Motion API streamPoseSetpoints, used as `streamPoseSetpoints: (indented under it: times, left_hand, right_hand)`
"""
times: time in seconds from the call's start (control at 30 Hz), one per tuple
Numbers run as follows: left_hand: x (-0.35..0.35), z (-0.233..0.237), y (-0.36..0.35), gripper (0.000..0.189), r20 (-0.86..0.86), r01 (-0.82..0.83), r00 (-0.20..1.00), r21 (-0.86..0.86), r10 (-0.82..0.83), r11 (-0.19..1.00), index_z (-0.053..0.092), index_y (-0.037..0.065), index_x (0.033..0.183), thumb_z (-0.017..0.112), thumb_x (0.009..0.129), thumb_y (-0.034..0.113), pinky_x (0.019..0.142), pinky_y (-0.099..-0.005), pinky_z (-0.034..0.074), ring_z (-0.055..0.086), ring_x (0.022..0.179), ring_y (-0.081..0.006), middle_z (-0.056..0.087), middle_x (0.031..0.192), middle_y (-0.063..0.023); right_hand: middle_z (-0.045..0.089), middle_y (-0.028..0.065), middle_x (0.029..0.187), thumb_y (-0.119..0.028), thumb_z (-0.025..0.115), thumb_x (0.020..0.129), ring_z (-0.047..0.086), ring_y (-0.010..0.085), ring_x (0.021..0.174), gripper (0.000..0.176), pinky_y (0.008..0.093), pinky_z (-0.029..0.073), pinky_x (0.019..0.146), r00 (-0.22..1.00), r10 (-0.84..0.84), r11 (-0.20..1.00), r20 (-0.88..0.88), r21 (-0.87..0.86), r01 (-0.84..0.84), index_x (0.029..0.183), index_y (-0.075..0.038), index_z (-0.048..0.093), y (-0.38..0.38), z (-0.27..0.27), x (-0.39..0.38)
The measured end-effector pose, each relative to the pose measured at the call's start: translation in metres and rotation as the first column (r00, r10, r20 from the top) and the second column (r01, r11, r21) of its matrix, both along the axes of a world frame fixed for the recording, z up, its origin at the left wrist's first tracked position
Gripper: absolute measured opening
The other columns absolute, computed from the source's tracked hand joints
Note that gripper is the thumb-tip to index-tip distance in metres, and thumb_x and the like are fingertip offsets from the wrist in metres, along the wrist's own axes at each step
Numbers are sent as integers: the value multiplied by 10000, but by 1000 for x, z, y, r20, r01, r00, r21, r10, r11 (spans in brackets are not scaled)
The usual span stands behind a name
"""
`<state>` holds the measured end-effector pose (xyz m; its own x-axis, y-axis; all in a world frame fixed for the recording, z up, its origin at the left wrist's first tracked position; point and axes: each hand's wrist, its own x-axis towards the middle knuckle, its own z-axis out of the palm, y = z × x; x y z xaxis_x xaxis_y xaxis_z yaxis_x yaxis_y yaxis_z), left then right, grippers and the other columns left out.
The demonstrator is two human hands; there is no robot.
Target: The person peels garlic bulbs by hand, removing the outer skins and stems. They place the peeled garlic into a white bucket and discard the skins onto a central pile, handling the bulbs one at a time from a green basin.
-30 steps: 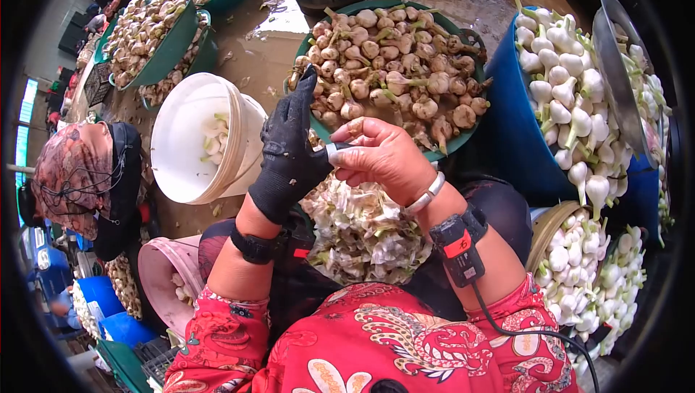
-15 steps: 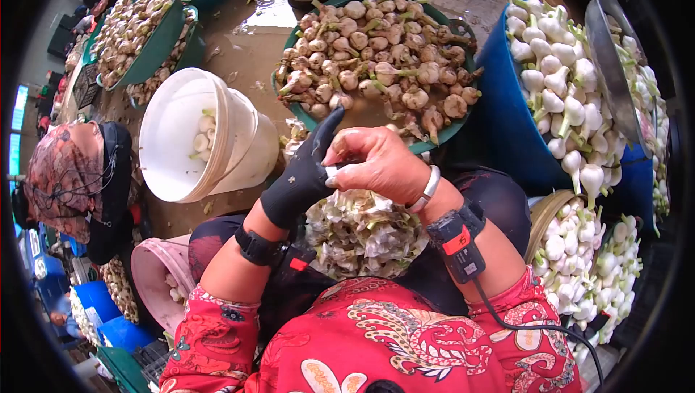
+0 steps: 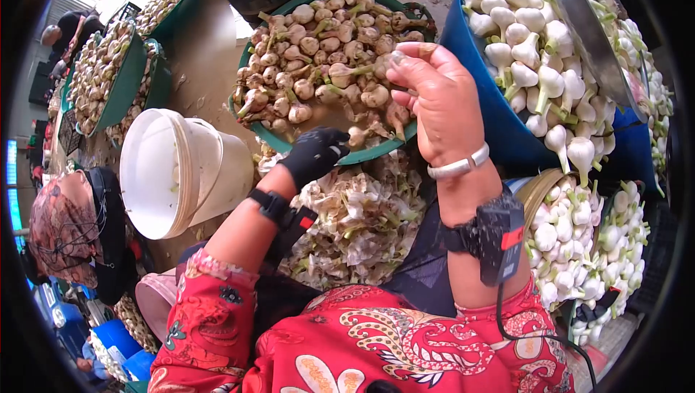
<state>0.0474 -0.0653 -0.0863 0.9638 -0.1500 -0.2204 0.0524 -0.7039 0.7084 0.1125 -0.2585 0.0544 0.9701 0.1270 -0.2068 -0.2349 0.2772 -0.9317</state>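
Note:
My left hand (image 3: 316, 155), in a black glove, is at the near rim of a green tub (image 3: 373, 152). Its fingers are curled, with a small pale spot at their tips that I cannot make out. Just beyond them lies a garlic bulb (image 3: 357, 136). My bare right hand (image 3: 445, 99) is raised over the tub's right side, its fingertips bent together; whatever they pinch is too small to name. Unpeeled garlic (image 3: 329, 45) with brownish skins and cut stems fills much of the tub. Below my hands, loose garlic peelings (image 3: 355, 226) are heaped between my knees.
A white bucket (image 3: 184, 168) lies tilted at left, near a pink bucket (image 3: 156, 299). At right stand a blue barrel (image 3: 463, 67) of white garlic, a metal pan (image 3: 590, 31) and more peeled garlic (image 3: 557, 241). Another person (image 3: 69, 226) sits at far left.
My hands have parted from their pinch together. The right rose over the tub's right side; the left lowered to its near rim. The view has shifted, and the bulbs inside the white bucket hardly show now.

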Motion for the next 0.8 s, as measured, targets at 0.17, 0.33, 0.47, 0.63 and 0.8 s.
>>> streamPoseSetpoints:
  times: [0.17,0.33,0.47,0.63,0.8]
  left_hand:
    - [69,-110,-27,430,-140,353,936,363,-324,862,588,138,1197,601,788,271,869,-461,468,600,1025,-326,625,1100,-165]
    - [77,-138,-23,459,-259,326,938,441,-229,836,606,153,1174,626,743,311,850,-472,472,597,1021,-336,641,1077,-137]
    - [62,-108,4,335,-148,277,960,356,-239,893,687,130,980,662,729,351,785,-422,489,623,896,-355,668,918,-149]
    - [15,9,11,245,-524,-603,788,-554,322,574,639,26,911,685,843,256,622,-265,457,566,706,-120,602,784,-1]
    - [-21,97,22,127,570,265,798,-35,-198,964,607,56,946,605,819,67,673,-379,474,578,739,-340,602,808,-131]
  right_hand:
    - [619,15,894,-110,613,862,589,93,796,139,234,457,689,1000,-29,999,1,30,29,986,-47,597,-5,-1,6]
    - [627,26,905,-100,606,864,591,97,795,129,230,458,688,997,-42,993,-59,108,48,980,-45,600,-8,5,11]
    - [628,23,892,-98,606,862,594,99,786,130,227,460,674,997,43,993,-65,109,-36,981,-44,601,-5,0,6]
    - [614,19,873,-94,641,828,569,78,774,163,209,442,651,976,217,976,19,7,-217,971,-25,604,5,-13,-5]
    - [568,16,967,-38,725,723,553,91,849,601,232,474,744,835,496,868,239,-113,-484,1272,-63,482,47,-56,-42]
